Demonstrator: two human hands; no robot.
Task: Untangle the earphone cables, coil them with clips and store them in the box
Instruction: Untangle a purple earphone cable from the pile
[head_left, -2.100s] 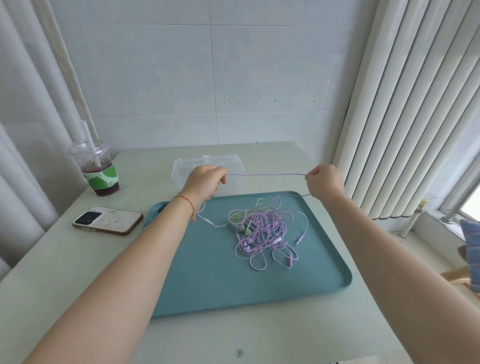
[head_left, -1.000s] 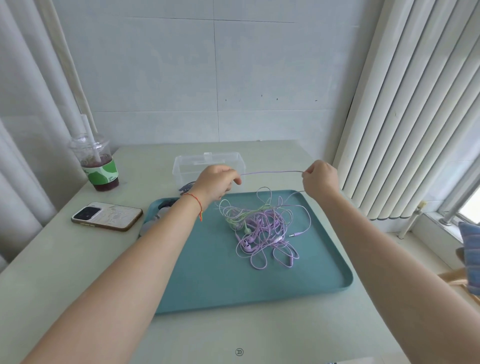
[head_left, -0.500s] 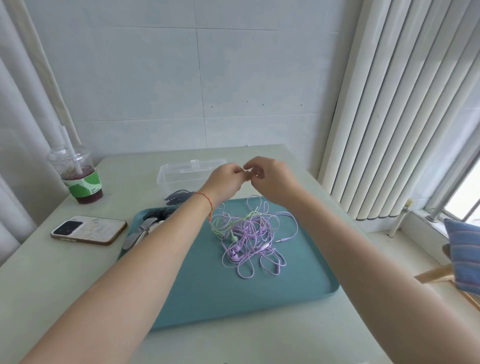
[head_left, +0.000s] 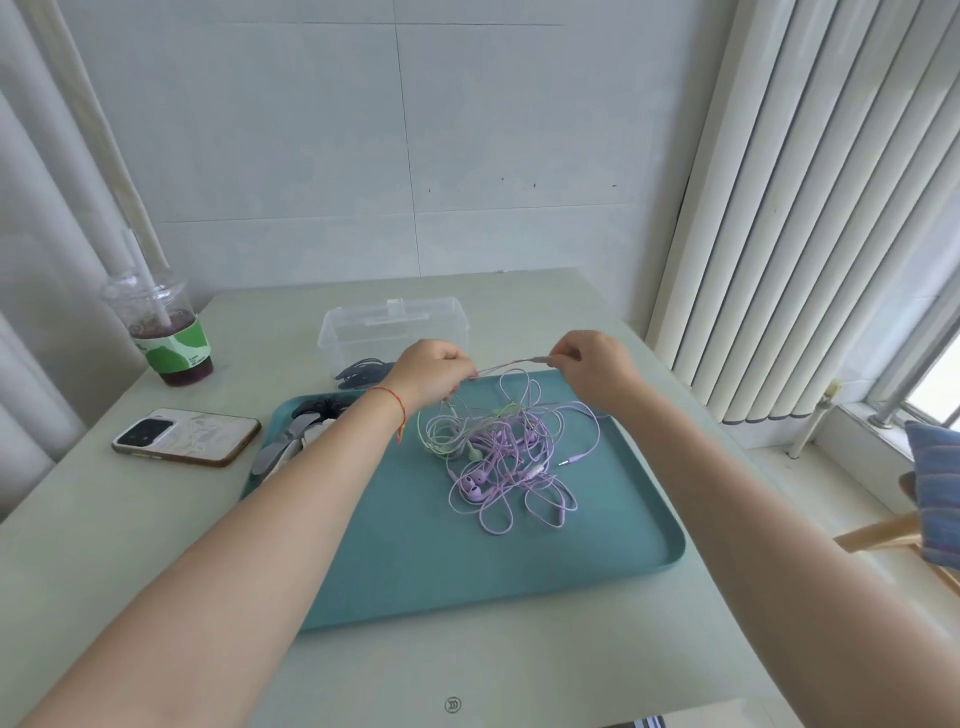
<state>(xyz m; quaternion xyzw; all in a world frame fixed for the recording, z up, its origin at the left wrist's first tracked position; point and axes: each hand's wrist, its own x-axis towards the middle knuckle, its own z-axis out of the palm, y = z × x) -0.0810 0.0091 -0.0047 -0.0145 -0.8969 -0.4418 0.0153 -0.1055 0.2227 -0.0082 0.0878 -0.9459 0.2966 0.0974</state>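
Note:
A tangle of purple and pale green earphone cables (head_left: 501, 457) lies on the teal tray (head_left: 405, 561). My left hand (head_left: 431, 371) and my right hand (head_left: 589, 364) are raised above the tray's far edge. Each pinches one end of a short purple cable strand (head_left: 511, 364) stretched between them, and loops hang from it down into the tangle. Behind my hands stands the clear plastic box (head_left: 395, 330), open at the top. Dark and grey clips (head_left: 296, 436) lie at the tray's left end, partly hidden by my left forearm.
A phone (head_left: 187, 435) lies face down on the table left of the tray. A plastic cup with a dark drink and straw (head_left: 166, 332) stands at the far left. More dark clips (head_left: 363, 371) lie by the box. Vertical blinds hang on the right.
My hands came together from a wide stretch of cable, then parted a little again. The strand between them is now short, and more loops have gathered over the tangle.

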